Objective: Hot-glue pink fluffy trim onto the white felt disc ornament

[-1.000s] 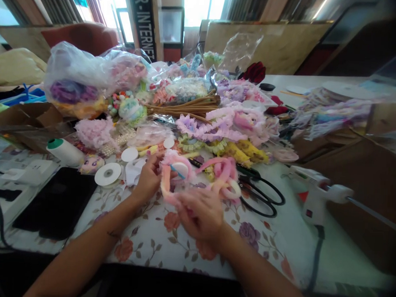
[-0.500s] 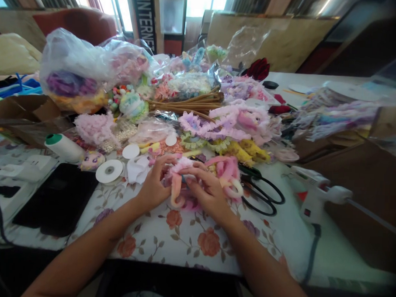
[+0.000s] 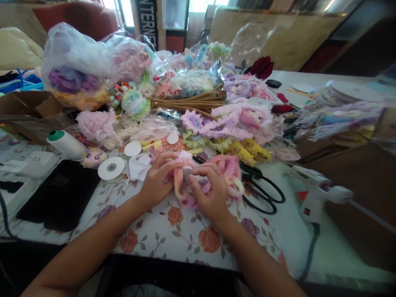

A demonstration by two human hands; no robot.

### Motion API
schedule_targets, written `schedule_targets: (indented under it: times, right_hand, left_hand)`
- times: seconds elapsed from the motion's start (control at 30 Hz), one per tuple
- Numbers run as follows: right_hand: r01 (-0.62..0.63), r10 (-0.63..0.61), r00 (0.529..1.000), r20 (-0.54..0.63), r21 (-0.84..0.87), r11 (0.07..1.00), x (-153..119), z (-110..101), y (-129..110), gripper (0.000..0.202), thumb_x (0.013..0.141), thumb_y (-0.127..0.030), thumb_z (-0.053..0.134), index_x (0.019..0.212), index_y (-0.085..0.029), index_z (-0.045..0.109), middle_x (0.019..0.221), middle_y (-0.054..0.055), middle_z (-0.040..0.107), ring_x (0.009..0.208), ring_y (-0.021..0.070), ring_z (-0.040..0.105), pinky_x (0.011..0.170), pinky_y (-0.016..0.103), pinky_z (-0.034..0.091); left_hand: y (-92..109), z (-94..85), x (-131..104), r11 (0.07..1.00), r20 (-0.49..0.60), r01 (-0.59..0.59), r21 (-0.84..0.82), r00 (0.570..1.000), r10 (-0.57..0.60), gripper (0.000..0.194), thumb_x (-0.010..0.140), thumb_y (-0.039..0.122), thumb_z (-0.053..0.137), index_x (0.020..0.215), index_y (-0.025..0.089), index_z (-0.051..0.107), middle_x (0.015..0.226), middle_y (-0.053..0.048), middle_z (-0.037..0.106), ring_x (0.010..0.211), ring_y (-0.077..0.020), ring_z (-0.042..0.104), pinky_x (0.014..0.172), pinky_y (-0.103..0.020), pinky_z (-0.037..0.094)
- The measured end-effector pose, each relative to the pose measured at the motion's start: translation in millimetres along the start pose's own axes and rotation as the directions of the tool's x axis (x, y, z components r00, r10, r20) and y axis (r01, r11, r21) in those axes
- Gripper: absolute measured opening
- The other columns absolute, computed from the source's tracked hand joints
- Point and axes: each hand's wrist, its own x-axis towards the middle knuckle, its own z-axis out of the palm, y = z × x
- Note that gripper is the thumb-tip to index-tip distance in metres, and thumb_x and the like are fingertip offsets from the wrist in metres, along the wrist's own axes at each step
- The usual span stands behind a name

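Both hands are near the table's front, around a fluffy pink piece with a pale rounded part showing between them. My left hand has its fingers closed on the left side of this piece. My right hand is bent at its right side, thumb and fingertips near the pale part; whether they pinch it is too blurred to tell. A pink and cream fuzzy strip lies just right of the right hand. Black-handled scissors rest beyond it. White ribbon or cloth lies left of the left hand.
A white glue gun stands at the right by a cardboard box. On the left lie a black tablet, a ribbon spool and a thread cone. Bagged plush flowers and brown stems are piled behind.
The right hand's fingers have drawn back to the right from the pink piece, and the pale rounded part now shows between the hands. The view has shifted slightly.
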Motion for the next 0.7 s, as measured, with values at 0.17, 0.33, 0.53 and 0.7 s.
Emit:
schedule_targets:
  times: [0.17, 0.33, 0.53, 0.7]
  right_hand:
    - [0.103, -0.111, 0.957, 0.267, 0.043, 0.994, -7.5, 7.5, -0.1, 0.024, 0.084, -0.030, 0.067, 0.103, -0.020, 0.057, 0.089, 0.005, 0.069, 0.072, 0.0172, 0.063, 0.066, 0.031, 0.052]
    - [0.114, -0.103, 0.935, 0.338, -0.011, 0.993, -13.2, 12.2, 0.8, 0.027, 0.087, -0.024, 0.061, 0.112, -0.018, 0.056, 0.082, 0.004, 0.069, 0.068, 0.0172, 0.063, 0.065, 0.030, 0.051]
    - [0.177, -0.183, 0.927, 0.328, 0.049, 0.983, -17.9, 14.0, -4.8, 0.016, 0.090, -0.019, 0.055, 0.105, -0.020, 0.056, 0.077, 0.002, 0.068, 0.064, 0.0149, 0.063, 0.060, 0.026, 0.049]
    - [0.412, -0.398, 0.872, 0.286, 0.014, 0.911, -18.3, 13.7, -10.5, 0.010, 0.090, -0.015, 0.052, 0.093, -0.018, 0.061, 0.064, 0.000, 0.064, 0.058, 0.0126, 0.060, 0.054, 0.025, 0.044]
  left_hand:
    - [-1.9, -2.0, 2.5, 1.000, -0.027, 0.003, 0.027, 1.000, -0.002, 0.026, 0.089, 0.018, 0.058, 0.113, 0.025, 0.064, 0.118, -0.007, 0.062, 0.111, -0.0198, 0.061, 0.096, -0.036, 0.051]
    - [-4.0, -1.1, 2.4, 0.996, -0.056, 0.074, 0.054, 0.996, -0.071, 0.024, 0.089, 0.017, 0.057, 0.109, 0.024, 0.068, 0.117, -0.007, 0.067, 0.110, -0.0192, 0.063, 0.098, -0.035, 0.051]
    - [-4.7, -0.9, 6.0, 0.929, 0.020, 0.354, -0.106, 0.935, -0.354, 0.029, 0.076, 0.021, 0.069, 0.105, 0.022, 0.069, 0.111, -0.005, 0.071, 0.103, -0.0205, 0.065, 0.094, -0.034, 0.051]
    - [-5.2, -1.2, 9.3, 0.674, 0.287, 0.635, -0.377, 0.772, -0.567, 0.037, 0.069, 0.024, 0.075, 0.104, 0.019, 0.066, 0.094, -0.002, 0.068, 0.077, -0.0149, 0.064, 0.066, -0.024, 0.052]
